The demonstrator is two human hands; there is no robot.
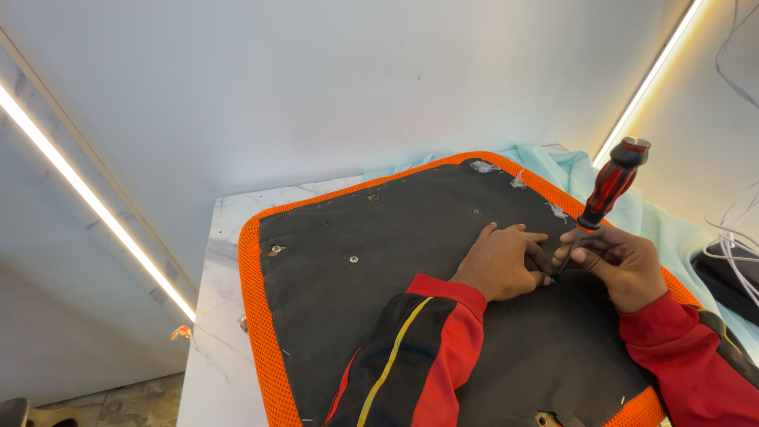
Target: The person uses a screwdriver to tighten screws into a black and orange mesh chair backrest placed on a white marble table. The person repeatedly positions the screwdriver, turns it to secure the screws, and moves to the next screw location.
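A seat cushion lies upside down on a white marble table (217,300), its black fabric underside (379,269) edged with orange mesh (257,316). My left hand (502,261) rests flat on the black fabric, fingers spread toward the tool's tip. My right hand (621,265) grips the shaft of a red and black screwdriver (609,190), which stands tilted with its tip on the fabric just beside my left fingertips. Both sleeves are red and black.
Several small metal screw points (353,258) dot the black underside. A pale teal cloth (632,205) lies under the cushion at the back right. White cables (739,229) hang at the far right. Lit strips run along the grey walls.
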